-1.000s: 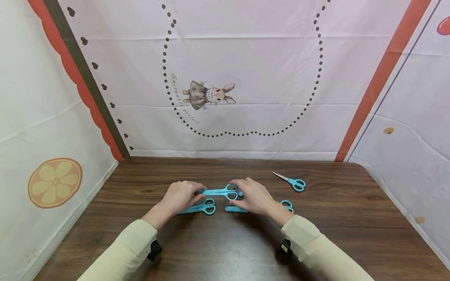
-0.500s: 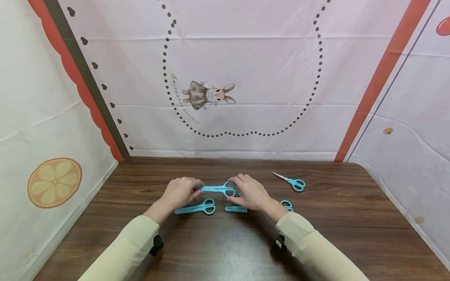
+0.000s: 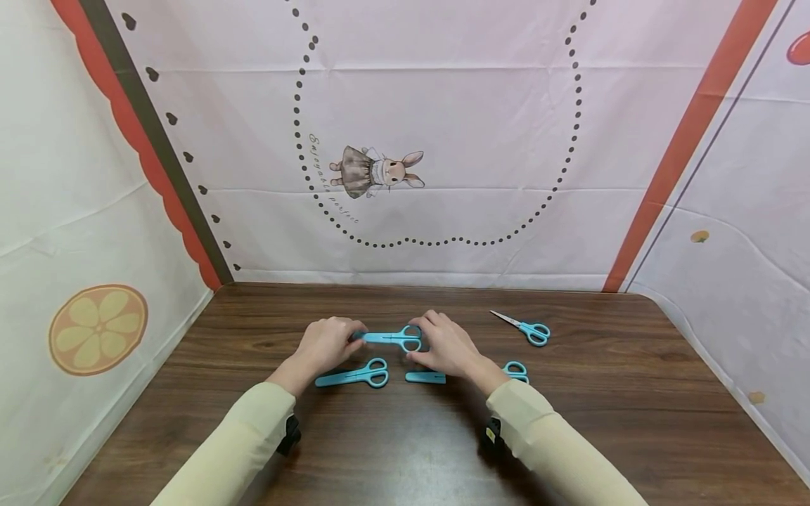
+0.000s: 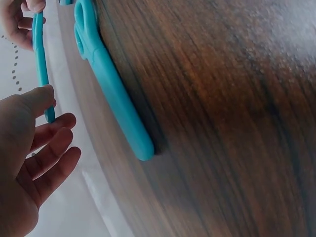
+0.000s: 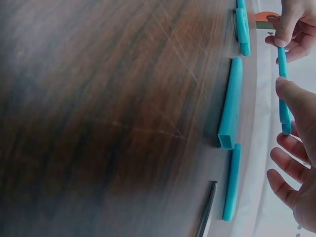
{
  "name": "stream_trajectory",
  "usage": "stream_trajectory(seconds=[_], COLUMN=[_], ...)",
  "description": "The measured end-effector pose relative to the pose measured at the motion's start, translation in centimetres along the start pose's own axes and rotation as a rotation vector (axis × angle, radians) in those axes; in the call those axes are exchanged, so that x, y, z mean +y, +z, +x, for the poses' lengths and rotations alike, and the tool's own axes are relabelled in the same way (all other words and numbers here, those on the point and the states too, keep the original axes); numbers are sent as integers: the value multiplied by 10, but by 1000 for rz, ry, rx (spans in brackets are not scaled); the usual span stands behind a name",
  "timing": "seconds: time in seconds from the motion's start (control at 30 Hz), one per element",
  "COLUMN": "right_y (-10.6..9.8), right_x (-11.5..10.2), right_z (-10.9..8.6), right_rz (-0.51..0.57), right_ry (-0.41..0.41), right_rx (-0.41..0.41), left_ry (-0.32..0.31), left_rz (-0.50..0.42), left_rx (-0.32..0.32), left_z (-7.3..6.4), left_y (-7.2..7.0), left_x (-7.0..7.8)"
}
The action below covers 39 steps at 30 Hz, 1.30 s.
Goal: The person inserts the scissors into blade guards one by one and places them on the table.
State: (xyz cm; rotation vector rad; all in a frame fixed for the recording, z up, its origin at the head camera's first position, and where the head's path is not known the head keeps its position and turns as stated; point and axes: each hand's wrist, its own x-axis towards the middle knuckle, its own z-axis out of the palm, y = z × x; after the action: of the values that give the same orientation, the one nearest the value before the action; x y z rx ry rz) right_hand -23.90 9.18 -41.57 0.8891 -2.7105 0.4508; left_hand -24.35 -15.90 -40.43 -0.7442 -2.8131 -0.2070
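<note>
My left hand (image 3: 325, 346) pinches the blade end of a pair of light-blue scissors (image 3: 386, 339) between thumb and forefinger. A blue cover sits over the blades. At the other end, my right hand (image 3: 446, 346) pinches the finger loops. In both wrist views the held scissors (image 4: 41, 61) are off the table. Below my left hand lies another pair of covered scissors (image 3: 348, 377). A loose blue blade cover (image 3: 425, 377) lies below my right hand, and the right wrist view shows a second loose cover (image 5: 232, 182) beside it.
Bare-bladed scissors (image 3: 535, 334) lie at the back right of the brown wooden table (image 3: 405, 436). Another pair of blue-handled scissors (image 3: 515, 371) is partly hidden by my right forearm. A patterned white cloth (image 3: 481, 154) hangs behind the table.
Both hands have moved slightly away from me with the covered scissors. They keep their hold on it. The things lying on the table have stayed put.
</note>
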Motion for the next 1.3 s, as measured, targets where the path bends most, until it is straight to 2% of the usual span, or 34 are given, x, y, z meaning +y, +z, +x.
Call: stream_trajectory(seconds=[0.37, 0.5, 0.9, 1.3], right_y=[8, 9, 12, 14], right_x=[-1, 0, 1, -1], right_z=[5, 6, 10, 14], right_rz=[26, 26, 27, 69], right_ry=[33, 42, 59, 143], right_rx=[-32, -39, -56, -104], left_ry=[-31, -48, -130, -230], left_rz=[28, 12, -86, -217], left_rx=[-34, -39, -72, -105], left_z=[2, 3, 7, 8], left_y=[9, 12, 14, 17], left_x=[-5, -6, -12, -16])
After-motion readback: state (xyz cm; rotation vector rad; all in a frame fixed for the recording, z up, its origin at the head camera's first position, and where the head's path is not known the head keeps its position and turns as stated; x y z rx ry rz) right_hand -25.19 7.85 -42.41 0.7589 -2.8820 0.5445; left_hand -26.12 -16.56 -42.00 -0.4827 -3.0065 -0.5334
